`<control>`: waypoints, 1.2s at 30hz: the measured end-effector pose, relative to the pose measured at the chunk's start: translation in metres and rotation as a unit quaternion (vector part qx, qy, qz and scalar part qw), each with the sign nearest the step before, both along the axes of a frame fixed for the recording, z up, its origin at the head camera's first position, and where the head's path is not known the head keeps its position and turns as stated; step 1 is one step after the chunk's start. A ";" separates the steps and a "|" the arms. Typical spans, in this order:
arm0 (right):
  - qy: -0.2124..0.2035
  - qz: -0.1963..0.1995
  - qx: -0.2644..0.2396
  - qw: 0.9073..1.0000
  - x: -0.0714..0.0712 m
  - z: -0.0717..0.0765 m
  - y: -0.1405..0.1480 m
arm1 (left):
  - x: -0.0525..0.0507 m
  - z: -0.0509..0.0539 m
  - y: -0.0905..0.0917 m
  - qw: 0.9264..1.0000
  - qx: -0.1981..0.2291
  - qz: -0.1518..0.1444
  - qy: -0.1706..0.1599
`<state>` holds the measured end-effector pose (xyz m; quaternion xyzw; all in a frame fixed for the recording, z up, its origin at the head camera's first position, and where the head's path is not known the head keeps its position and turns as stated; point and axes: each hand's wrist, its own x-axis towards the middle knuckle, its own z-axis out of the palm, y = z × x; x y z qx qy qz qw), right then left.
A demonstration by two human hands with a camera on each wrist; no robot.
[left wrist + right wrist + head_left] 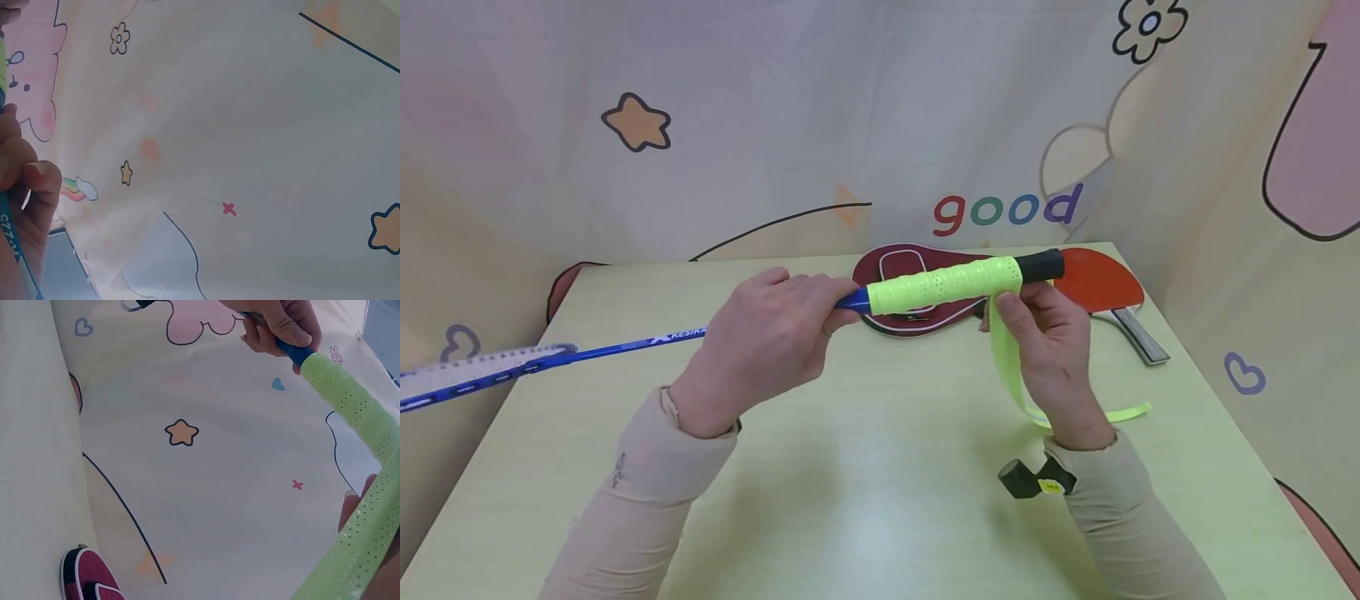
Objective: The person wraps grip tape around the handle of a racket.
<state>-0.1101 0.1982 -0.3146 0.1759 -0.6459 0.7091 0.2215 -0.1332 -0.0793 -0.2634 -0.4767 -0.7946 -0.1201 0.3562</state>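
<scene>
A blue badminton racket (613,348) is held up over the table, its strung head reaching out at the left edge of the head view. My left hand (767,342) grips the shaft just below the handle. Neon yellow-green grip tape (943,285) with small holes winds round most of the handle, and the black butt end (1042,265) shows bare. My right hand (1056,350) pinches the loose strip of tape (1006,350) near that end. The strip hangs down and its tail passes behind my right wrist. In the right wrist view the perforated strip (356,550) runs off the wrapped handle (347,400).
Behind the handle lies a dark red paddle case (880,267) with white piping. A red table tennis paddle (1101,279) lies at the table's far right. The pale table (880,500) ends against a printed cloth backdrop (760,125). A black strap device (1021,479) sits at my right wrist.
</scene>
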 end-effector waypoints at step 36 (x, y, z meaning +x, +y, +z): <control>-0.007 -0.022 0.014 1.000 0.001 0.001 -0.001 | 0.000 -0.001 -0.001 0.999 0.002 0.021 -0.024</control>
